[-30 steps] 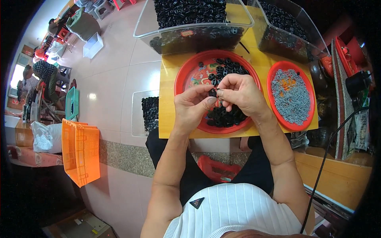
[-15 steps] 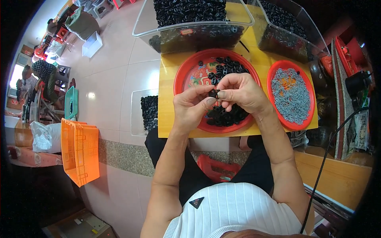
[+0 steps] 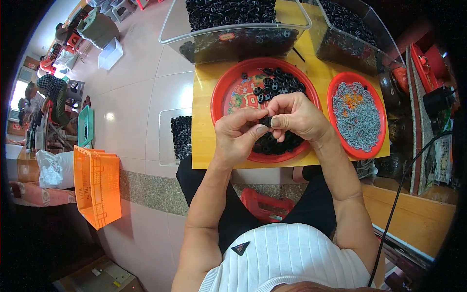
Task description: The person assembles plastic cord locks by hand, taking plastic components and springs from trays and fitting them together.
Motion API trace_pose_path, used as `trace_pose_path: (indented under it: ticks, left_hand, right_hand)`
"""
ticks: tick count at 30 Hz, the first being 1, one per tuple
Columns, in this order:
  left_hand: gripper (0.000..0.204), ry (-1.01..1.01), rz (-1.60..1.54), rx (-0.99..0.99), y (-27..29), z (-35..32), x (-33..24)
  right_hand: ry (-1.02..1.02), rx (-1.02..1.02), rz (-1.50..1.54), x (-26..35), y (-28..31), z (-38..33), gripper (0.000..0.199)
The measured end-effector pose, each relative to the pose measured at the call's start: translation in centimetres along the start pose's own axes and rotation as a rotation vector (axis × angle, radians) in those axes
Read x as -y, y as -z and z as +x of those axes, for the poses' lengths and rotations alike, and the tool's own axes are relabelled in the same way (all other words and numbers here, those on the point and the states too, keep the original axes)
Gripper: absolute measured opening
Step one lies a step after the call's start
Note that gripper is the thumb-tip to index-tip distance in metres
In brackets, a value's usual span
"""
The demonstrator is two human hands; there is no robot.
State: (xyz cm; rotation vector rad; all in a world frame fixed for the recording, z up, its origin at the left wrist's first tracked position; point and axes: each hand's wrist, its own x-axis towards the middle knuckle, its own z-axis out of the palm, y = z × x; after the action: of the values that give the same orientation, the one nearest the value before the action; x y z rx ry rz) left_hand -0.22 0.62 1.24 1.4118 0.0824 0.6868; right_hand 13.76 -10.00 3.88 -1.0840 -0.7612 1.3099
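My left hand (image 3: 237,134) and my right hand (image 3: 297,118) meet over a round red tray (image 3: 217,92), fingertips pinched together. Between them is a small black plastic part (image 3: 265,121), gripped from both sides and partly hidden by the thumbs. More black oval parts with holes (image 3: 282,83) lie in the tray beyond and under my hands, over its patterned bottom. To the right of my right hand, an oval red tray (image 3: 332,108) holds many small grey screw-like pieces (image 3: 357,119) with some orange showing among them.
Two clear bins, one behind the round tray (image 3: 233,46) and one at the far right (image 3: 357,46), hold black parts. Left of the yellow table (image 3: 203,104) stands another clear bin (image 3: 166,138). An orange crate (image 3: 99,187) is on the floor. A black cable (image 3: 396,199) hangs at right. People sit far left.
The black part has shifted slightly right and down between my fingertips and turned, with my right fingers now covering more of it. Both hands still hold it.
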Motion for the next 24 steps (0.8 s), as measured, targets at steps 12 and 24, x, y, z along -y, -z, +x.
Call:
trace_pose_path:
  ticks: [12,24]
  left_hand:
    - [0.023,-0.092,0.199,-0.098,-0.4,0.1,1.0]
    - [0.027,0.038,-0.152,-0.080,0.4,0.4,0.9]
  right_hand:
    - [0.027,-0.079,0.038,-0.9,-0.1,0.8,0.014]
    - [-0.007,-0.020,0.176,-0.1,0.1,0.5,0.013]
